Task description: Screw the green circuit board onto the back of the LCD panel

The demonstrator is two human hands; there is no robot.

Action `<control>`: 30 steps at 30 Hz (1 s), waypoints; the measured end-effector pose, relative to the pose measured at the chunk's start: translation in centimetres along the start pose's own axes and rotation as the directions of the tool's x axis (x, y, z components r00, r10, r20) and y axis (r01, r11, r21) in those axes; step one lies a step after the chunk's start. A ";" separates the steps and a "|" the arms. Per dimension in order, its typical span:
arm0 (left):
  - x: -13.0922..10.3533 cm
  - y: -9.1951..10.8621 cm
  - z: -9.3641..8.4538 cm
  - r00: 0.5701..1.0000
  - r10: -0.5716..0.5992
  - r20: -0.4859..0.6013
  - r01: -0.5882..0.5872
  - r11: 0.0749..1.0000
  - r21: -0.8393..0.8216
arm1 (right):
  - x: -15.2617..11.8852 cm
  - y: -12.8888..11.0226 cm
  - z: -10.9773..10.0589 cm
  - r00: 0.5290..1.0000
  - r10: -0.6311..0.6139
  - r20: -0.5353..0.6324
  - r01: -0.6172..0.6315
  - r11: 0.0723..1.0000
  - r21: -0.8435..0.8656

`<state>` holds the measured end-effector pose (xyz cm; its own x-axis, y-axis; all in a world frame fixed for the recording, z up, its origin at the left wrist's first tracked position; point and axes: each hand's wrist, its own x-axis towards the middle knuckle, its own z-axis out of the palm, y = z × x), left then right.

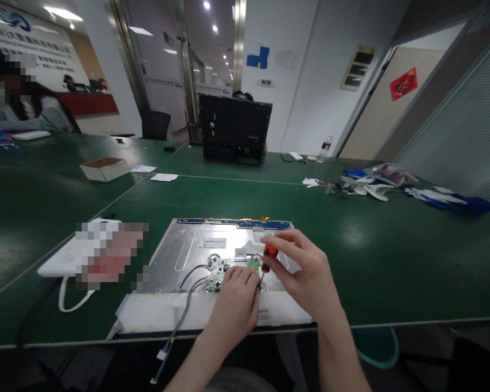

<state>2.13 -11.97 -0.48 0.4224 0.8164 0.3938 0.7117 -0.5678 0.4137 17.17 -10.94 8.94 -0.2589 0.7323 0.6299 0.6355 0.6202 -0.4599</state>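
Note:
A flat metal-backed display panel [188, 247] lies on the table's near edge, a narrow blue circuit strip [245, 223] along its far side. On its back sits a small green circuit board [218, 267], partly covered by my left hand [240, 294]. The fingers of that hand are closed and press on the board, with their tips near the screwdriver's lower end. My right hand [304, 267] pinches the orange and black handle of a screwdriver [270, 250] between thumb and fingers. The screwdriver's shaft slants down to the board's right side. Grey cables [185, 310] run from the board over the near edge.
Left of the panel lies a white device [63, 256] with a white cable, beside a blurred-out patch. A black monitor [234, 128] stands at the back. An open box [105, 169] is at the left; bags and scraps [375, 182] lie far right. Another person [28, 109] sits far left.

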 end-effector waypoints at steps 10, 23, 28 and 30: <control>-0.1 0.1 -0.1 1.000 0.005 -0.006 -0.005 1.000 -0.005 | 0.0 -0.3 -0.1 1.000 0.009 -0.004 -0.009 1.000 0.005; 0.0 0.0 0.0 1.000 -0.020 0.009 0.020 1.000 -0.002 | -0.1 -0.4 -0.2 0.999 0.042 0.032 -0.043 0.998 0.051; 0.0 0.0 0.0 1.000 -0.025 0.008 0.025 1.000 -0.012 | 0.0 -0.4 -0.4 0.999 0.018 0.027 -0.018 1.000 0.007; 0.0 0.0 0.0 1.000 -0.024 0.002 0.024 1.000 -0.017 | 0.0 -0.4 -0.4 1.000 0.021 0.012 -0.021 1.000 -0.008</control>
<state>2.09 -11.95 -0.46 0.4066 0.8299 0.3819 0.7122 -0.5498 0.4365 17.22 -11.26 9.39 -0.2547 0.7484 0.6124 0.6463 0.6028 -0.4679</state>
